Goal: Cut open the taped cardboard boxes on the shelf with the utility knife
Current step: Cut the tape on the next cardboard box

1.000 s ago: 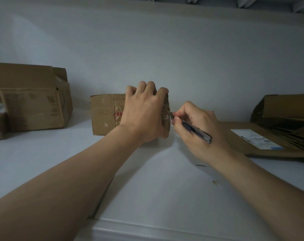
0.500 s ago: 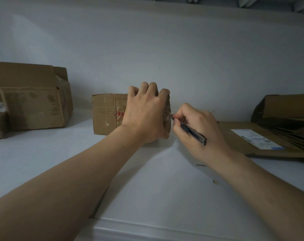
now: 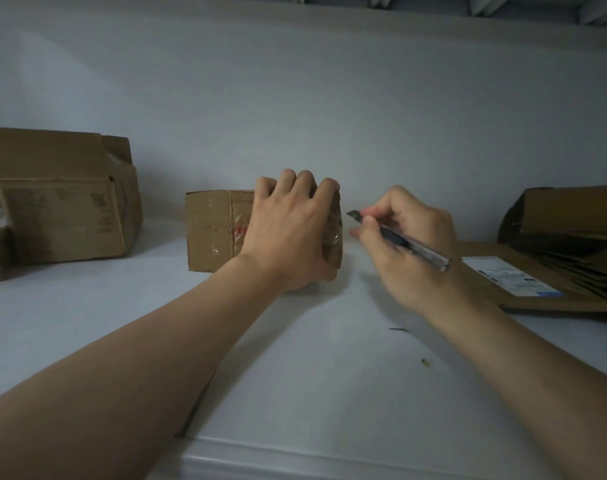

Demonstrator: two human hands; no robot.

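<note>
Pinched pen-fashion in the right hand [image 3: 411, 242], utility knife [image 3: 399, 239]; left hand [image 3: 291, 233] clamps the taped box [image 3: 213, 230] mid-shelf.
Blade tip has drawn back toward 3 o'clock, clear of the box's end; that stroke appears finished.

Matt brown cardboard box [image 3: 219, 230] with glossy, crinkled clear tape [image 3: 238, 223]; smooth white matt shelf [image 3: 330, 358].

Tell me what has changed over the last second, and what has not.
The right hand has drawn the utility knife back to the right: a second ago its tip was at the right end of the small taped box, and now a clear gap separates them. The left hand still grips that box, which has not moved. The open box on the left and the flattened cardboard on the right are unchanged.
</note>
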